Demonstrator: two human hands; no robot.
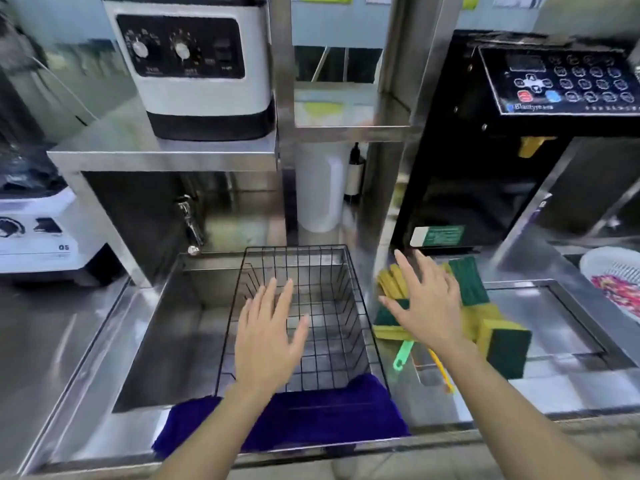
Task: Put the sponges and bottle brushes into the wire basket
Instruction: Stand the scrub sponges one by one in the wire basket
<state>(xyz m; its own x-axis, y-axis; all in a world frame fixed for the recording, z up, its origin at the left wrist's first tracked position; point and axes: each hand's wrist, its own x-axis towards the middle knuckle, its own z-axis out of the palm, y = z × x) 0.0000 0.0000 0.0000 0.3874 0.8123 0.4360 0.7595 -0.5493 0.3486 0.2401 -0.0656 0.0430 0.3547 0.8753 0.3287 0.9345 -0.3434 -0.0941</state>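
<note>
Hovering with fingers spread, both hands empty.
Left hand (268, 336) over the wire basket (360, 306); right hand (427, 299) above the sponges (507, 344) on the counter (571, 386).

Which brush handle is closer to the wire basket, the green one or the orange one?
The bright green plastic brush handle. It lies nearer the black wire basket than the orange handle.

I see a brushed, shiny steel surface (540, 386), thin black wire basket (304, 271), rough green-faced yellow foam sponges (504, 344), glossy green plastic brush handle (403, 355), plush blue cloth (311, 417).
</note>
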